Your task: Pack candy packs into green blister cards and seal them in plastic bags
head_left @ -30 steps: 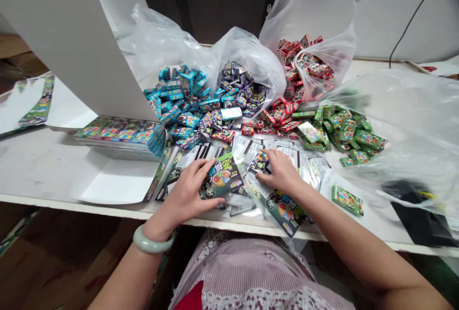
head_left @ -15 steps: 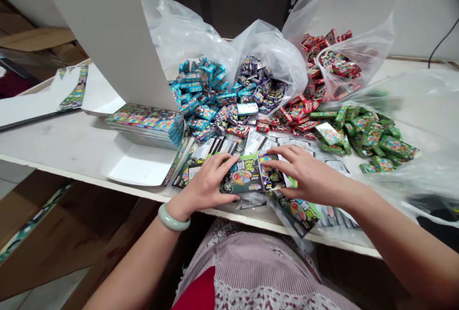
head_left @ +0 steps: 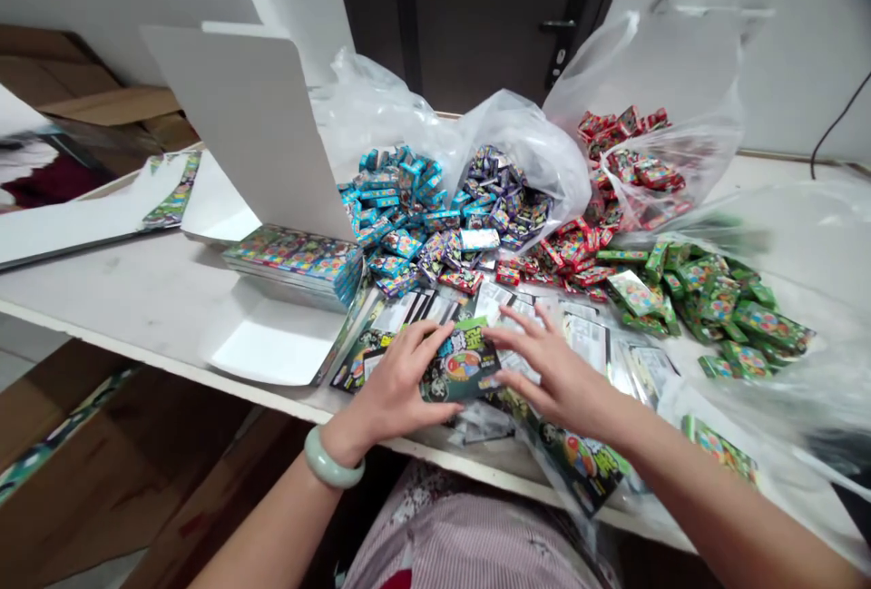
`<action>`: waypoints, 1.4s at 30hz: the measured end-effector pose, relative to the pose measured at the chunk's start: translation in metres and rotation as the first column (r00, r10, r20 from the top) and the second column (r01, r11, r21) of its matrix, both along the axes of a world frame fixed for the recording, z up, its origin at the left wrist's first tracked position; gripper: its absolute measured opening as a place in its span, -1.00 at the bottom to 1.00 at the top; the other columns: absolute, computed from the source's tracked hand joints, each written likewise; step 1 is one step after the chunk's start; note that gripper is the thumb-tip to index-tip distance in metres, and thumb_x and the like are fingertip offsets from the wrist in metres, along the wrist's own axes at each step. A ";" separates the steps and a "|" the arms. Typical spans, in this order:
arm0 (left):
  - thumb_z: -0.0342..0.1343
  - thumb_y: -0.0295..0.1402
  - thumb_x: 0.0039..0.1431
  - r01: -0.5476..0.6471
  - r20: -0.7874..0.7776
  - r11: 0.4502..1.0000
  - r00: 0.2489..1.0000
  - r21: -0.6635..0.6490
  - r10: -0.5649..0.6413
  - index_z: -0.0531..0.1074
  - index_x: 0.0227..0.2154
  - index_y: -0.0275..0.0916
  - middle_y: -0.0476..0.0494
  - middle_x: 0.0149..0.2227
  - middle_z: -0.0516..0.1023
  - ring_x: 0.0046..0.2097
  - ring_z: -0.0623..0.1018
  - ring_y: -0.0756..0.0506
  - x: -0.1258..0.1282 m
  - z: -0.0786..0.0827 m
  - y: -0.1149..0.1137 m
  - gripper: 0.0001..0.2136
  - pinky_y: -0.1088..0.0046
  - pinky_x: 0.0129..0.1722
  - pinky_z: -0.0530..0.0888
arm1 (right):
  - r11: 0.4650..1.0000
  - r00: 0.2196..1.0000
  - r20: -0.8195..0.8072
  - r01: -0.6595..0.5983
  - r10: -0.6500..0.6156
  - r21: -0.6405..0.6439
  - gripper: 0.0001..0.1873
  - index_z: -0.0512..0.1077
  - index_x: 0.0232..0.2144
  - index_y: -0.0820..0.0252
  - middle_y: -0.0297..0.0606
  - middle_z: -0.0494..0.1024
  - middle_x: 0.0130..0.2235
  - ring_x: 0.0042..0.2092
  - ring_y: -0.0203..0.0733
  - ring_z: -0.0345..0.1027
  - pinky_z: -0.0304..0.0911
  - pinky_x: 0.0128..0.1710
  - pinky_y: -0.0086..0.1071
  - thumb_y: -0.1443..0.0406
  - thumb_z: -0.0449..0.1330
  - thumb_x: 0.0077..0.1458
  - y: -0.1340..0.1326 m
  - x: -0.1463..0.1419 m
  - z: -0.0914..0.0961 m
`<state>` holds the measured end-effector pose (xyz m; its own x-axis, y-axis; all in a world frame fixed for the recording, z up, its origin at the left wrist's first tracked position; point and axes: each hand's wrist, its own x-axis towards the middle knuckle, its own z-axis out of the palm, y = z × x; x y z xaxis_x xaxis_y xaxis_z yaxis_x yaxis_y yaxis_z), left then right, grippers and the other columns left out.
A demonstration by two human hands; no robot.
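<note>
A flat black-and-green printed packet lies in my left hand, thumb along its lower edge and fingers over its upper left corner. My right hand is at the packet's right edge, fingers spread and fingertips close to or touching it. No small box shows between the right fingers. Under and around both hands lie more printed packets, some face up and others showing white label backs. Beyond the hands, small purple boxes and red boxes are heaped.
Blue boxes spill from a clear plastic bag. Green boxes are piled at the right beside loose plastic film. To the left, an open white carton holds stacked printed packs. Cardboard boxes stand below the table edge.
The small purple box at the packet's right end is no longer visible. My right fingers have spread. The view has tilted up, so the scene sits lower.
</note>
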<state>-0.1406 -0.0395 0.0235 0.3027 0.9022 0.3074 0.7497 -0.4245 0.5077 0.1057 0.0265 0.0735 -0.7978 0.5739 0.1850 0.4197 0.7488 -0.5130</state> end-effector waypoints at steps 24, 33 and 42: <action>0.32 -0.23 -0.03 -0.124 -0.067 0.991 0.990 0.046 0.126 -0.09 0.31 -0.10 -0.33 0.17 0.22 0.17 0.34 -0.36 -0.042 -0.002 0.002 -0.09 0.00 0.14 0.38 | 0.959 0.955 0.147 0.270 -0.256 -0.089 -0.74 0.49 -0.13 0.18 -0.22 0.59 -0.19 -0.21 -0.20 0.46 0.31 -0.19 -0.34 0.23 0.10 0.20 0.183 -0.054 -0.028; 0.27 -0.18 0.03 -0.084 -0.073 0.995 0.994 0.043 0.087 -0.08 0.32 -0.09 -0.29 0.15 0.22 0.17 0.33 -0.35 -0.033 -0.004 0.000 -0.15 0.00 0.16 0.35 | 0.965 0.965 -0.090 0.234 -0.245 -0.119 -0.80 0.45 -0.20 0.21 -0.16 0.56 -0.23 -0.23 -0.16 0.44 0.32 -0.23 -0.28 0.24 0.16 0.14 0.080 0.022 -0.038; 0.26 -0.15 0.05 -0.041 -0.103 0.999 0.994 -0.005 0.040 -0.09 0.32 -0.06 -0.28 0.13 0.22 0.17 0.32 -0.33 -0.015 0.000 -0.003 -0.15 0.01 0.16 0.33 | 0.915 0.882 0.261 0.402 -0.393 0.021 -0.48 0.27 0.11 0.20 -0.08 0.55 -0.15 -0.22 -0.07 0.47 0.31 -0.28 -0.29 0.12 0.19 0.16 0.026 0.027 -0.042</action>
